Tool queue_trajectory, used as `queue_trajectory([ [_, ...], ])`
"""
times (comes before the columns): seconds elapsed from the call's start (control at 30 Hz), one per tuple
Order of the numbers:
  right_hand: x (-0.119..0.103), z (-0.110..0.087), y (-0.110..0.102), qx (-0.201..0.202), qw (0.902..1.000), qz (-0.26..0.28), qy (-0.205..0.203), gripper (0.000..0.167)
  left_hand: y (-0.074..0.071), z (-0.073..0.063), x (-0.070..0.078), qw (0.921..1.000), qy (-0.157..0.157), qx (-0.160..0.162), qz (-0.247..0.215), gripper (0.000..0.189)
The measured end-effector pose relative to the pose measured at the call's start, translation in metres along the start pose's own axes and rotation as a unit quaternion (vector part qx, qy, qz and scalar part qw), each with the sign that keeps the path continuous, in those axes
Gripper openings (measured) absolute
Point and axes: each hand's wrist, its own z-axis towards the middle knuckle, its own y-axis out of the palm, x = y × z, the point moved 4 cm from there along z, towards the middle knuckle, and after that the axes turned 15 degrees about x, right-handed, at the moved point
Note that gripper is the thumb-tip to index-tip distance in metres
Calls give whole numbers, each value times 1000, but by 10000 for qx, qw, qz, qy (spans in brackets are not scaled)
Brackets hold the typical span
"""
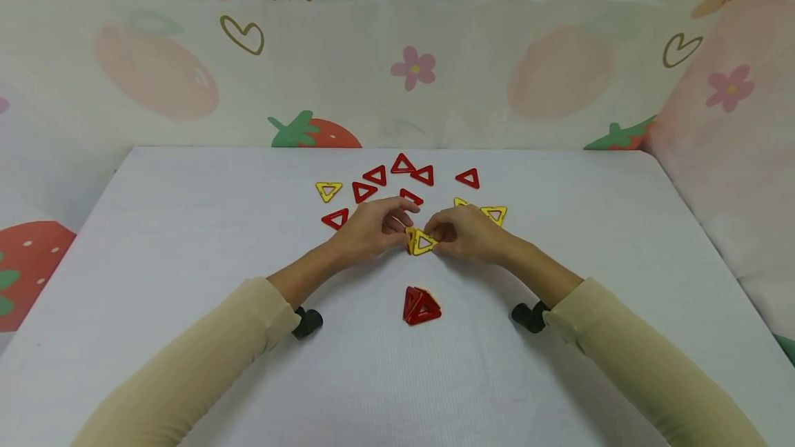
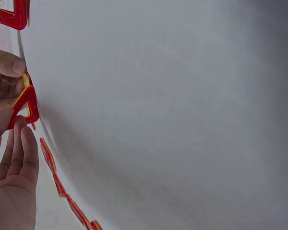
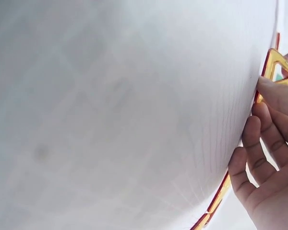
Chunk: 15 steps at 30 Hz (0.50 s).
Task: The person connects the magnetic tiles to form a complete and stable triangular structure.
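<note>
Both hands [image 1: 371, 230] [image 1: 470, 232] hold yellow triangles [image 1: 416, 244] together

The small pyramid [image 1: 413, 303] shows red faces with a touch of yellow along one edge. Beyond it, the held pieces [image 1: 417, 243] mix yellow and red; farther off from it lie red triangles [image 1: 404, 171] and yellow triangles [image 1: 329, 184]. The tabletop [image 1: 621, 226] beneath it is white, the sleeves [image 1: 211, 336] flanking it beige. The backdrop [image 1: 472, 19] far behind it is cream, printed with pink flowers [image 1: 413, 68] and green-leaved red strawberries [image 1: 332, 133].
</note>
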Motion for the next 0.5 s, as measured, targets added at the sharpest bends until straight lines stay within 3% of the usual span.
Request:
queue_trajectory([
  [0.5, -2, 0, 2, -21, 9999, -77, -85, 23, 7, 1, -1, 9997, -24, -137, 175, 47],
])
